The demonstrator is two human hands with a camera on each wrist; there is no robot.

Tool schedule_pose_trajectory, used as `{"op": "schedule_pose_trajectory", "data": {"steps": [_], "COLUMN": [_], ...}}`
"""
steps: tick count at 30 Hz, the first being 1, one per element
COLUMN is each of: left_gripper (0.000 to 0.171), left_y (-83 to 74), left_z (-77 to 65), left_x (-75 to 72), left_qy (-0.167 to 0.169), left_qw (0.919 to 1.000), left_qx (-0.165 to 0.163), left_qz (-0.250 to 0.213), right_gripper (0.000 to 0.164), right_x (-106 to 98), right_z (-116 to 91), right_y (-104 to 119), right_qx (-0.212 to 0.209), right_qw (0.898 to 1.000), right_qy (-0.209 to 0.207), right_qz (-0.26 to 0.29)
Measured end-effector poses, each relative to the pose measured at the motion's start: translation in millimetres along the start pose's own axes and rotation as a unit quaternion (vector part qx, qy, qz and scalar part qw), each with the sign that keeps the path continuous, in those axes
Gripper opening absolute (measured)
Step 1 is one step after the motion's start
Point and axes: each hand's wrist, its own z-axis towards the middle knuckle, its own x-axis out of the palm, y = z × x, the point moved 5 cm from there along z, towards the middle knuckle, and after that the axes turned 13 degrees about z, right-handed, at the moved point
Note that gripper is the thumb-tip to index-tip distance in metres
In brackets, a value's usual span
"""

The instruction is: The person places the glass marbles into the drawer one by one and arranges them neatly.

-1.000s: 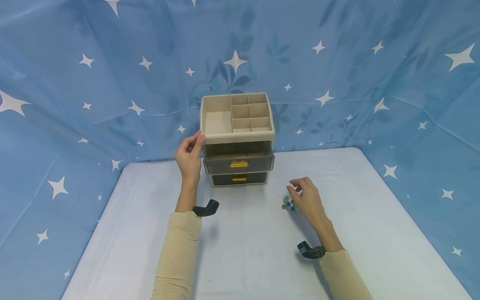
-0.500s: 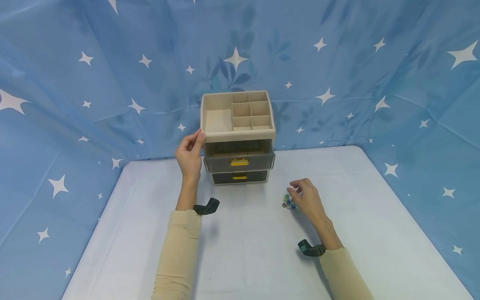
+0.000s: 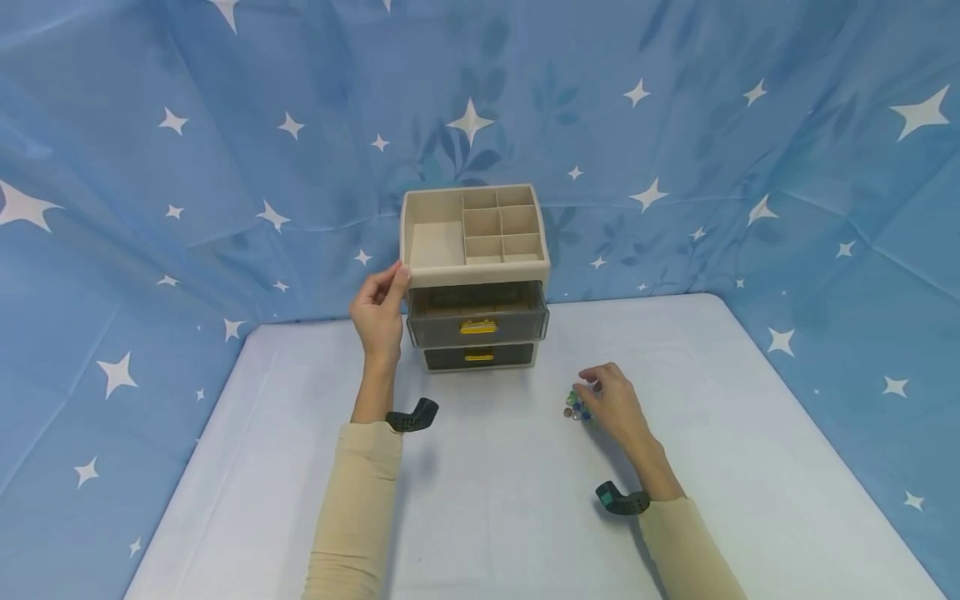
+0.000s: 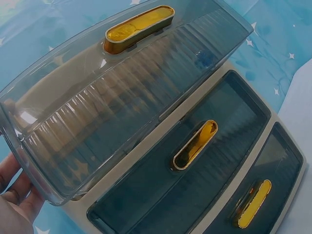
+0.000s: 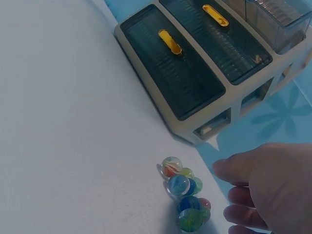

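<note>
My left hand (image 3: 381, 308) grips the left front corner of a beige desktop drawer organizer (image 3: 480, 273), with the thumb on its front edge. The top drawer (image 3: 478, 329), smoky and see-through with a yellow handle, is pulled out; the left wrist view shows my left fingers (image 4: 19, 192) beside its end. Two lower drawers are closed in that view. Several glass marbles (image 5: 179, 185) lie in a small cluster on the white table, right of the organizer. Over them hovers my right hand (image 3: 617, 407), fingers loosely bent and thumb close beside the marbles, with nothing seen between them.
The organizer's top has one large tray section (image 3: 437, 242) and several small compartments (image 3: 501, 223). A white cloth covers the table (image 3: 480, 500). Behind and at both sides hangs a blue curtain (image 3: 300, 167) with white stars.
My right hand's fingertips have dipped slightly toward the marbles, and the thumb and fingers are a little closer together. The left hand and the pulled-out drawer have stayed in place.
</note>
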Motion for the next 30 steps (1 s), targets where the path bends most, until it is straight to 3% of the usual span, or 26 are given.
{"op": "schedule_pose_trajectory", "data": {"steps": [30], "left_gripper": [0.026], "left_y": [2.5], "left_z": [0.9], "left_x": [-0.1], "left_qy": [-0.002], "left_qw": [1.0000], "left_qx": [-0.006], "left_qz": [0.002], "right_gripper": [0.030], "right_x": [11.7], "right_z": [0.7], "right_y": [-13.8], "right_qx": [0.019], "right_qw": [1.000], "right_qy": [0.009], "right_qz": [-0.015]}}
